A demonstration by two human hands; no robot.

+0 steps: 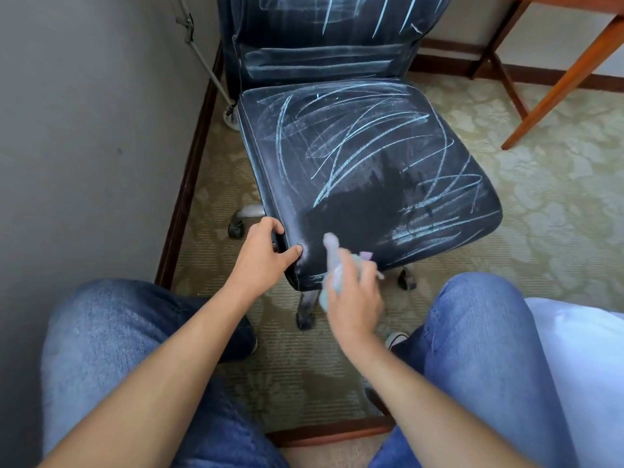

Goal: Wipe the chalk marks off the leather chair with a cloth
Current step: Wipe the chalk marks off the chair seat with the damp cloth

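Note:
A dark leather chair (364,157) on castors stands in front of me. Pale blue chalk scribbles (371,136) cover its seat and backrest. A dark patch without chalk (351,214) shows near the seat's front. My left hand (263,251) grips the seat's front left corner, thumb on top and fingers curled round the side edge. My right hand (354,295) holds a bunched pastel cloth (332,261) at the seat's front edge; the hand and cloth are motion-blurred.
A grey wall with a dark skirting board (189,184) runs close along the chair's left. A wooden table leg (560,82) slants at the right on patterned carpet. My jeans-clad knees (118,332) flank the chair's front. White bedding (584,366) lies at the lower right.

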